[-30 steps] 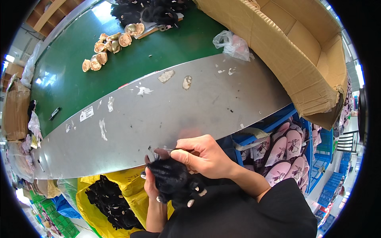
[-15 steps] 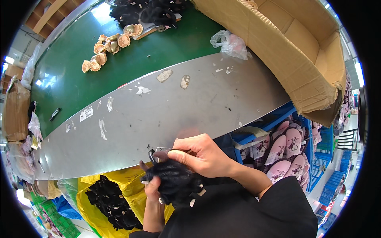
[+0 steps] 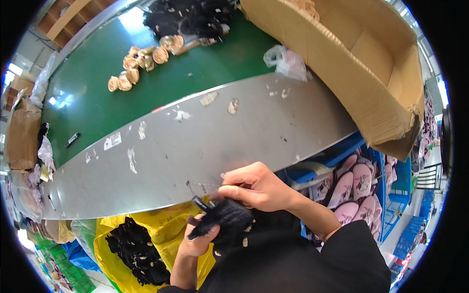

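Observation:
In my left hand is a furry black plush piece with small pale bits along its lower edge, fingers and thumb closed round its left side. A narrow black tag with light markings stands out from the top of the plush. Just above it, the thumb and fingers of my right hand are pinched together on something thin. Fine, thread-like lines run left from that pinch, too faint to name. Below my left hand, an open yellow bag holds a heap of similar black plush pieces.
Beyond the metal table edge lies a green surface with several gold-and-tan rounded pieces and a black furry pile. A large cardboard box and a clear plastic bag stand right. Pink slippers fill a blue rack.
The plush piece has turned in my left hand, and its black tag now shows flat. My right hand has shifted slightly right. The whole view has moved a little.

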Available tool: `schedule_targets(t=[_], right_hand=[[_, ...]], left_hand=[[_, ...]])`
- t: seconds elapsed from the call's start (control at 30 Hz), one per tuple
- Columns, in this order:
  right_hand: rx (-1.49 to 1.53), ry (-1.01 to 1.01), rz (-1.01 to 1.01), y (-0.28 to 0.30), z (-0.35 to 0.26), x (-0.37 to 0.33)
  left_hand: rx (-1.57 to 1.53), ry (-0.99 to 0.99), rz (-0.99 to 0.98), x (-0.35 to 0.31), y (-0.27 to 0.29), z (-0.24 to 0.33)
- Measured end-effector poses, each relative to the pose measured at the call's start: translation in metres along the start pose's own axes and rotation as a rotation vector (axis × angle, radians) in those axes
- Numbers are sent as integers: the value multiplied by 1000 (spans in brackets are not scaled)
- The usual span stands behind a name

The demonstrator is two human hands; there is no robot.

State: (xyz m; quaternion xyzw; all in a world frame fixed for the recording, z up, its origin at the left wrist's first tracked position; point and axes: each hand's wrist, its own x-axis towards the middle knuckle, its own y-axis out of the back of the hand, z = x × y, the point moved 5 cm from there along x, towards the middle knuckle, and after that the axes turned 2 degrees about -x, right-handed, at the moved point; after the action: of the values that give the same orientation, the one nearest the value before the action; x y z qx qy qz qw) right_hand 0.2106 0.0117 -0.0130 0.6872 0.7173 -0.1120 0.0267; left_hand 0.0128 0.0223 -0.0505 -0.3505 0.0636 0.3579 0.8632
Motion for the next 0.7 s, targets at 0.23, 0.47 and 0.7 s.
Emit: schedule_targets(t=[0.23,0.47,0.7], right_hand=[[-139,8,-74,8,6,-7],[-94,136,223,10,-12,3],[396,162,224,3,-9,4]], left_hand=[[357,59,-207,20,-24,12],[213,-73,230,44,-27,22],[-19,-481,504,44,-19,48]])
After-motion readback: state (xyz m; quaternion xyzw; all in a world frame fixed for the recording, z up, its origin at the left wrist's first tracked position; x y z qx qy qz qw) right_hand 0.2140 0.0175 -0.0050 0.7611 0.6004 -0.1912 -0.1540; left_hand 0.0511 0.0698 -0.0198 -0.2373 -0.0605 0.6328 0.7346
